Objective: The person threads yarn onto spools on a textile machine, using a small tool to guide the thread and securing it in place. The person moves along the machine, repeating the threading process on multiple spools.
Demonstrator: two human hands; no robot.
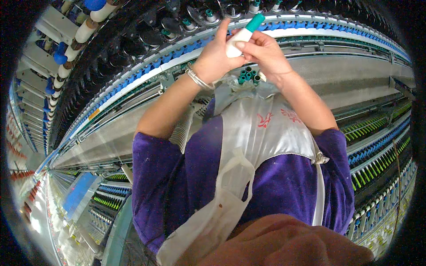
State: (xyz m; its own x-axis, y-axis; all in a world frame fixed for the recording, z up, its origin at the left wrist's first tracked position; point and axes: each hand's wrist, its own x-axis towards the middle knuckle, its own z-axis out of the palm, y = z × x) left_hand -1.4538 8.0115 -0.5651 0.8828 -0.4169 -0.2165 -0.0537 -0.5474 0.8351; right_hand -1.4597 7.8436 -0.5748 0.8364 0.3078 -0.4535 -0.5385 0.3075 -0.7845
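Note:
In front of my chest, both hands are on a yarn bobbin, white thread wound on a green tube whose bare end points up and right. My right hand pinches it, thumb across the white winding and fingers behind. My left hand cups its lower left side, one finger stretched upward; part of its grip is hidden behind the bobbin. Just below the hands, several empty green tubes stand bunched at the top of a whitish plastic bag hung over my front. White bands circle my left wrist.
A long spinning machine curves across the far side, with a row of green-tipped spindles and a blue-and-white rail. White bobbins line the upper left. Racks with green and blue parts stand at right. A blue panel is at lower left.

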